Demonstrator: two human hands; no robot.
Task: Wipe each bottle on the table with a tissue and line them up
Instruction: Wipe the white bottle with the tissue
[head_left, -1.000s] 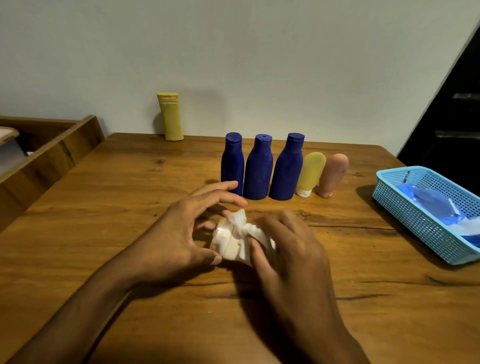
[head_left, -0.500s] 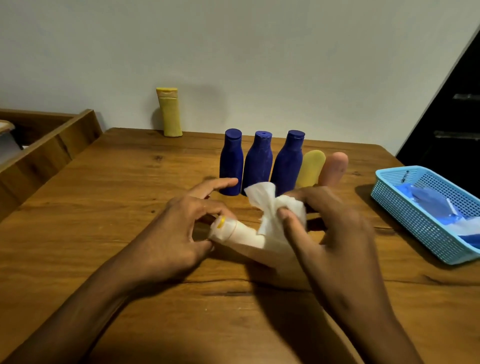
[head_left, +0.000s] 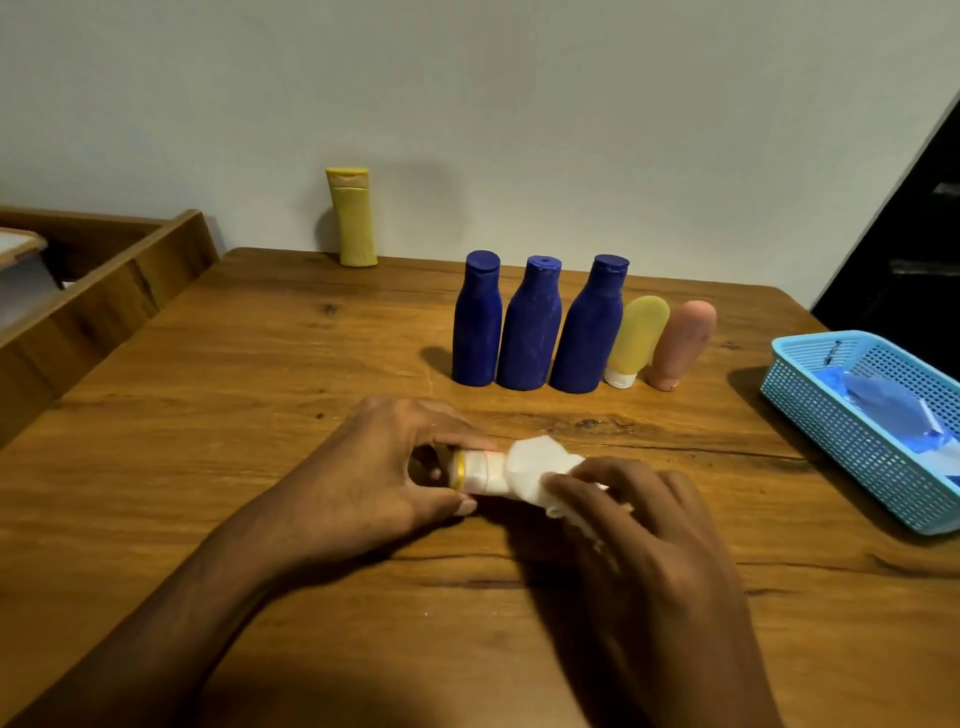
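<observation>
Since half a second ago the right hand (head_left: 641, 545) has dropped from in front of the blue bottles to table level, and the tissue (head_left: 540, 475), then lifted in a tuft, now lies wrapped low round the small white bottle (head_left: 480, 472); the left hand (head_left: 384, 467) has barely shifted.

The wooden table (head_left: 260, 415) fills most of the view. Taking the row of bottles as the landmark: it stands toward the table's far side, three dark blue bottles (head_left: 530, 332) upright and touching side by side, then on their right a pale yellow tube (head_left: 638, 335) and a pink tube (head_left: 680, 343), both standing cap down and leaning right. Well to the right of the row, at the table's edge, sits a light blue mesh basket (head_left: 857, 431) with blue packets inside. Behind and left of the row a yellow bottle (head_left: 355, 218) stands alone against the wall.

In front of the row, nearer the person, the white bottle lies on its side. The left hand pinches its capped end, marked by a yellow ring, between thumb and fingertips. The right hand's fingers curl round the tissue, pressing it over the bottle's body.
</observation>
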